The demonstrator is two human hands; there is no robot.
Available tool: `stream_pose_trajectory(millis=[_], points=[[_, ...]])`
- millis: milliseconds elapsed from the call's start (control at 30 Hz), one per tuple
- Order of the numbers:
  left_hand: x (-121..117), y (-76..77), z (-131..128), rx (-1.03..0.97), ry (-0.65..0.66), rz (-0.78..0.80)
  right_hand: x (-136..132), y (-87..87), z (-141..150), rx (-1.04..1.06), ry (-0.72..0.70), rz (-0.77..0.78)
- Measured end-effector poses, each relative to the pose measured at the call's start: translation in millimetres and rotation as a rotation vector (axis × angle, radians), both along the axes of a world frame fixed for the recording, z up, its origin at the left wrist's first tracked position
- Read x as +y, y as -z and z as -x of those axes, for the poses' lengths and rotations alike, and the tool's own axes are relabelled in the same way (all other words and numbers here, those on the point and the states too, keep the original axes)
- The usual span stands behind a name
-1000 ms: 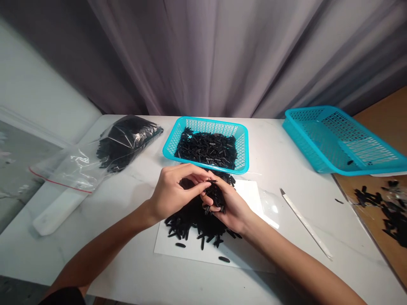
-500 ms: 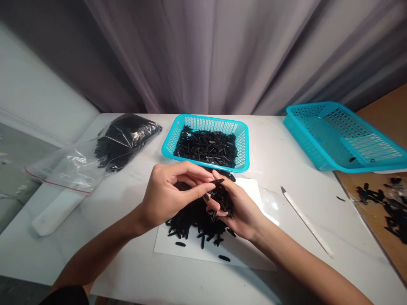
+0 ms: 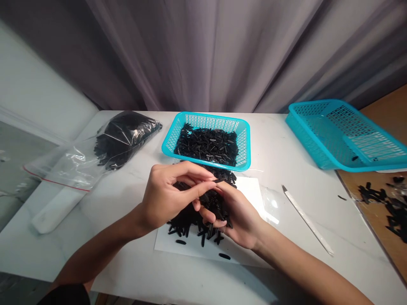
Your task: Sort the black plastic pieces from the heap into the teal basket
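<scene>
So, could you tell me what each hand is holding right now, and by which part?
The right hand cups a handful of small black pieces in its palm; the left hand pinches one black piece by its end.

We see a handful of small black plastic pieces (image 3: 216, 202), slim and elongated, bunched loosely in the cupped right palm. One piece (image 3: 218, 181) is pinched level at the fingertips above them. The rest form a loose pile (image 3: 187, 220) on a white sheet (image 3: 248, 190) on the table, strays at its edge.
</scene>
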State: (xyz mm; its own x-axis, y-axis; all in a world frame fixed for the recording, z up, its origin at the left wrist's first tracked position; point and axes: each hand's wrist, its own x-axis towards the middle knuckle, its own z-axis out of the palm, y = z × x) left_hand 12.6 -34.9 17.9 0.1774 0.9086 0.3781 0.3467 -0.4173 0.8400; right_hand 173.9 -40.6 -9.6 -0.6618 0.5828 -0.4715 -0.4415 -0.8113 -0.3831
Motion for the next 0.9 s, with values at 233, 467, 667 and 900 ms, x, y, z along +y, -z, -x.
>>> stream_pose_trajectory(millis=[233,467,667,900], points=[[3.0,11.7,-4.1,0.159,-0.011,-0.194,0.4,0.0,2.0,-0.014,0.032,0.060],[6.2,10.8,0.2,0.147,-0.017,-0.226,1.3,1.4,-2.3,-0.062,0.025,0.000],[5.3,7.8,0.7,0.145,-0.011,-0.301,2.5,1.1,-3.1,-0.043,0.026,-0.021],[1.1,5.0,0.6,0.118,0.011,-0.309,1.4,4.8,-3.1,-0.017,0.042,-0.012]])
